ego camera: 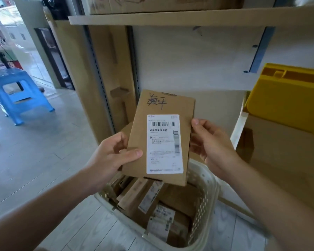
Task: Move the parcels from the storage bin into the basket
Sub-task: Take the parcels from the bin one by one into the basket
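A flat brown cardboard parcel (pixel 140 131) with a white shipping label and handwriting on top is held upright above the basket. My left hand (pixel 111 156) grips its lower left edge, thumb across the front. My right hand (pixel 210 144) pinches its right edge. Below stands a cream perforated basket (pixel 205 201) on the floor, holding several brown labelled parcels (pixel 152 201). A yellow storage bin (pixel 288 98) sits on the shelf at the right, tilted; its contents are hidden.
A cardboard-lined shelf unit (pixel 170 17) rises ahead, with boxes on the upper shelf. Cardboard boxes (pixel 279 160) stand under the yellow bin. A blue plastic stool (pixel 20 95) stands on the tiled floor at the left.
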Tool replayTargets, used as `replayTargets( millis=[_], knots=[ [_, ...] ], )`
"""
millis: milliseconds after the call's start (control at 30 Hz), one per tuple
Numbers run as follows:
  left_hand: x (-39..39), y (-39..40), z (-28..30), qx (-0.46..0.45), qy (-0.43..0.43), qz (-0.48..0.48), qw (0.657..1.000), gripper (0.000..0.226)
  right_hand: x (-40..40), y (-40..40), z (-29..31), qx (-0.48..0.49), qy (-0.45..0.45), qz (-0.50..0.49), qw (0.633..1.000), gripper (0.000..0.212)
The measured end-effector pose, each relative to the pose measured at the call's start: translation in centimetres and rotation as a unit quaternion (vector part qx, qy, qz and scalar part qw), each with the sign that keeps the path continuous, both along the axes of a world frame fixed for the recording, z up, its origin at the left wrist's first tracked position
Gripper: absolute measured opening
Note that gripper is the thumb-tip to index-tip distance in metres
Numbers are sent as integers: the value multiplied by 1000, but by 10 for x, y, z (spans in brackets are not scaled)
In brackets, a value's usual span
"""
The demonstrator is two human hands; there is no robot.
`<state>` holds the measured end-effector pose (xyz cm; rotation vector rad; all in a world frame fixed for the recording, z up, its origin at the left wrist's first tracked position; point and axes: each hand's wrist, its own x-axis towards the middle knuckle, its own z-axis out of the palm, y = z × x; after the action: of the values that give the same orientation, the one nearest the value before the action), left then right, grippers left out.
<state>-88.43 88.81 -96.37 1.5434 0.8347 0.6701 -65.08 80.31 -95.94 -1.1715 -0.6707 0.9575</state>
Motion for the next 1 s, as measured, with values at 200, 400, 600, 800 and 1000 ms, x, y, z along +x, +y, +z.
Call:
replayTargets(
  millis=[200, 400, 600, 800, 1000],
  knots=[
    [14, 2, -2, 14, 28, 98, 995, 39, -8, 3, -1, -15, -81, 33, 996, 22],
    [29, -3, -6, -49, 6, 26, 998, 66, -23, 0, -2, 15, -142, 137, 980, 54],
    [41, -1, -10, -177, -82, -79, 978, 100, -32, -4, -7, 26, -205, 204, 957, 81],
    [42, 4, -18, -170, -77, -103, 977, 112, -27, -5, -8, 32, -223, 195, 955, 89],
    [38, 10, -12, -108, -119, 61, 985, 80, -15, -8, 2, 63, -129, 111, 983, 44]
  ],
)
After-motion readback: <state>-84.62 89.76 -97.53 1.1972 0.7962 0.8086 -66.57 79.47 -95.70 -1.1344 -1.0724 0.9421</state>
